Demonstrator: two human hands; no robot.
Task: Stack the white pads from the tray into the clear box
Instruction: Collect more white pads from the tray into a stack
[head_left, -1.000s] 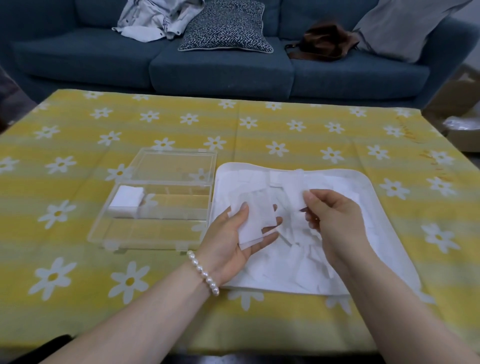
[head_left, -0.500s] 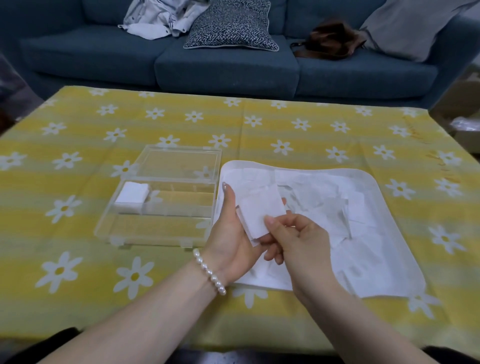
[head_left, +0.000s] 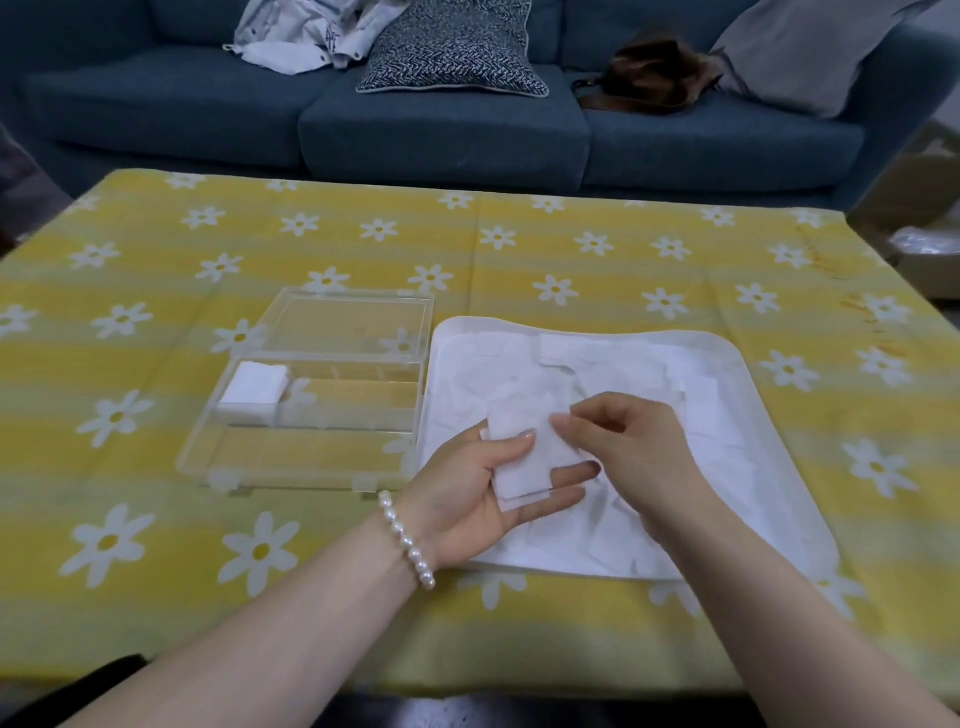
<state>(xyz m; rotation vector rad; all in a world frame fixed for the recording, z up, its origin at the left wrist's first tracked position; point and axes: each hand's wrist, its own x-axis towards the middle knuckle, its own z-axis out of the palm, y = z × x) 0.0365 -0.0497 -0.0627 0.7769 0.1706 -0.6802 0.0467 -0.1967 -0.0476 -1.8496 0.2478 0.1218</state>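
A small stack of white pads (head_left: 524, 457) is held in the left hand (head_left: 467, 499), with the thumb curled on top and the fingers flat below. Its edge is pinched by the right hand (head_left: 634, 447). More loose pads (head_left: 623, 364) are spread in the white tray (head_left: 795, 499). Another pile of pads (head_left: 254, 389) is seen in the back left corner of the clear box (head_left: 311, 415).

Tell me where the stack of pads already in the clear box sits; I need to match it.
In the head view, the stack of pads sits in the far-left compartment of the clear box, left of the white tray and the left hand.
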